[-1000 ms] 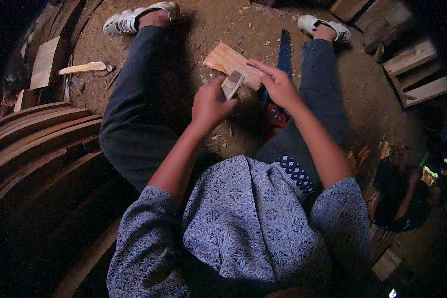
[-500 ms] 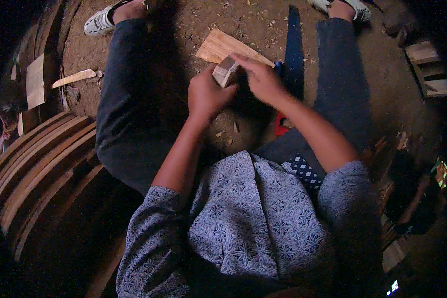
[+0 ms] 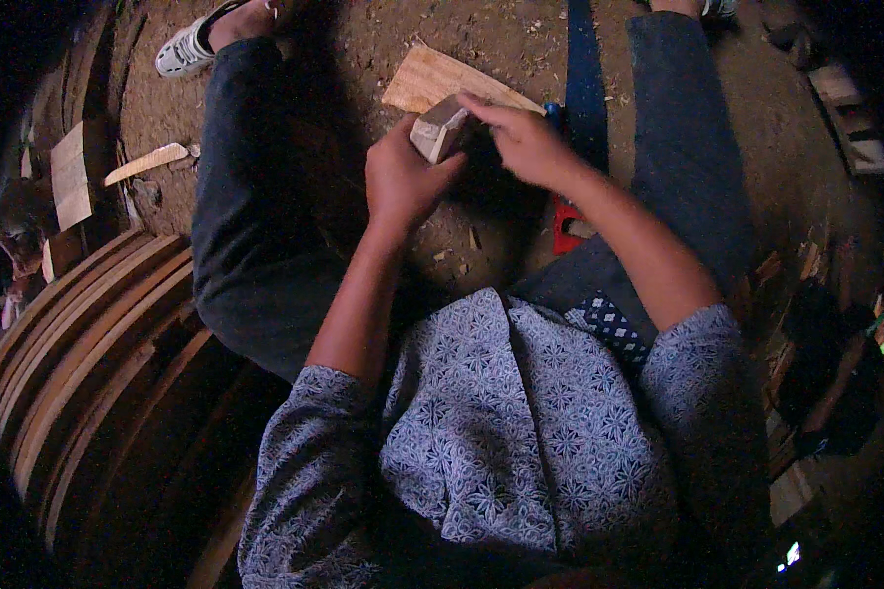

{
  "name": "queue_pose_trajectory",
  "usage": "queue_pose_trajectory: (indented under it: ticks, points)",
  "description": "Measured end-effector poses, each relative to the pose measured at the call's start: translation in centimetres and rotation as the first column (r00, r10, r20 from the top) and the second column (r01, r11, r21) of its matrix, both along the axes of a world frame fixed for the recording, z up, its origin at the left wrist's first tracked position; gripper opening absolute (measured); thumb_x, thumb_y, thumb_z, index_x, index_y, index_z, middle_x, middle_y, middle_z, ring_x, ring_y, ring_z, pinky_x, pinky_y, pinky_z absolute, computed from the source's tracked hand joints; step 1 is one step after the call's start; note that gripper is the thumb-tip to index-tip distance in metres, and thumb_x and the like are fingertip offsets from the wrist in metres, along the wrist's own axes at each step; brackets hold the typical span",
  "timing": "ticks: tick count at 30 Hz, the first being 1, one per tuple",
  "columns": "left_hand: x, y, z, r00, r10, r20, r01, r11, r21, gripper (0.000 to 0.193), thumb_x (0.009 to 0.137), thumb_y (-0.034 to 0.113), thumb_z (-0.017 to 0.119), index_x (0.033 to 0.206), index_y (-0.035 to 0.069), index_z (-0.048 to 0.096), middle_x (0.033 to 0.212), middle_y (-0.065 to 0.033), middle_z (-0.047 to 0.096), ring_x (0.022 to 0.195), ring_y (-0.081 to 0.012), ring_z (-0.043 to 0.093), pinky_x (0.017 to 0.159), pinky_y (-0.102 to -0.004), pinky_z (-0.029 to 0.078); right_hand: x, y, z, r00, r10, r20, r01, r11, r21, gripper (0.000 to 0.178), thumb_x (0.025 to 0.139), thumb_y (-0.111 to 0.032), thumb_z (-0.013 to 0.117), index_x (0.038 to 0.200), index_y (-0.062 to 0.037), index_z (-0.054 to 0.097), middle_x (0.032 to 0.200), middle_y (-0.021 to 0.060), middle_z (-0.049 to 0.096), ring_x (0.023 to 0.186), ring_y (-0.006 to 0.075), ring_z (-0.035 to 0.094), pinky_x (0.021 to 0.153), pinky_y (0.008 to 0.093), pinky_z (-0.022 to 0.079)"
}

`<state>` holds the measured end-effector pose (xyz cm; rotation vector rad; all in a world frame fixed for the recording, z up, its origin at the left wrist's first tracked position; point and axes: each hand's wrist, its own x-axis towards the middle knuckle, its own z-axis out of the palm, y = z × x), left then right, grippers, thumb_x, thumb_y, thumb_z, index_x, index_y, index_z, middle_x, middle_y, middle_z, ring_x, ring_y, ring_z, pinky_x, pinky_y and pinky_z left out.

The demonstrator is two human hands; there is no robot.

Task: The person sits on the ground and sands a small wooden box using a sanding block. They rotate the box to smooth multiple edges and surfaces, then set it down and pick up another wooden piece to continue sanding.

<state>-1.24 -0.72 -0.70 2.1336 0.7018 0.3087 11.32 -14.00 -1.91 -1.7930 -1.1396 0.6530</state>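
Note:
A small pale block of wood point(image 3: 438, 131) with angled faces sits tilted in my left hand point(image 3: 401, 177), whose fingers and thumb wrap round its sides. My right hand point(image 3: 532, 147) is at the block's upper right end, with the index finger laid along its edge. The other right fingers are curled, and their undersides are hidden. Just beyond both hands, a flat light-brown board point(image 3: 442, 79) lies on the earth floor. To the right lies a handsaw with a blue blade point(image 3: 586, 88) and a red handle point(image 3: 566, 226), partly covered by my right forearm.
A small blue object point(image 3: 554, 114) shows beside the saw blade. Curved wooden strips point(image 3: 79, 334) are stacked at the left, near a pale board point(image 3: 71, 177) and a thin wood sliver point(image 3: 147, 162). Wood pieces point(image 3: 845, 118) lie far right. My legs flank the work.
The whole view has shifted slightly. Both hands stay at the block, which is tilted a little differently, and more of the saw's red handle shows.

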Motion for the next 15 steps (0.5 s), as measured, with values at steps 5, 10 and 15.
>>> queue_pose_trajectory:
  ticks: [5, 10, 15]
  points:
    - [-0.1, 0.0, -0.4, 1.0, -0.012, 0.01, 0.013, 0.999, -0.042, 0.047, 0.058, 0.025, 0.079, 0.095, 0.002, 0.063, 0.085, -0.0189, 0.067, 0.082, -0.0329, 0.065, 0.071, -0.0384, 0.052, -1.3, -1.0, 1.0, 1.0, 0.023, -0.001, -0.023, 1.0, 0.008, 0.053, 0.083, 0.009, 0.035, 0.134, -0.0076, 0.044, 0.135, 0.0174, 0.046, 0.128, 0.0256, 0.04, 0.107, 0.0303, 0.027]
    - [0.0, -0.2, 1.1, 0.998, 0.019, -0.057, -0.018, 1.0, 0.014, 0.046, 0.058, 0.026, 0.079, 0.095, 0.003, 0.063, 0.085, -0.019, 0.066, 0.083, -0.034, 0.065, 0.071, -0.0392, 0.052, 3.1, -2.0, -2.3, 0.972, -0.209, -0.108, 0.207, 0.978, -0.03, 0.041, 0.089, 0.0, 0.039, 0.128, -0.0058, 0.051, 0.13, 0.0092, 0.051, 0.094, 0.0148, 0.056, 0.081, 0.0265, 0.046]
    - [-0.3, -0.3, 0.1, 0.999, -0.003, -0.034, 0.004, 1.0, 0.029, 0.046, 0.059, 0.026, 0.079, 0.096, 0.003, 0.063, 0.085, -0.0191, 0.066, 0.083, -0.0346, 0.064, 0.072, -0.0404, 0.052, 2.2, -2.1, 1.6, 0.694, -0.345, -0.632, 0.34, 0.931, -0.134, 0.033, 0.095, -0.015, 0.048, 0.126, -0.0036, 0.052, 0.11, 0.0054, 0.059, 0.076, 0.0093, 0.055, 0.072, 0.0245, 0.049]
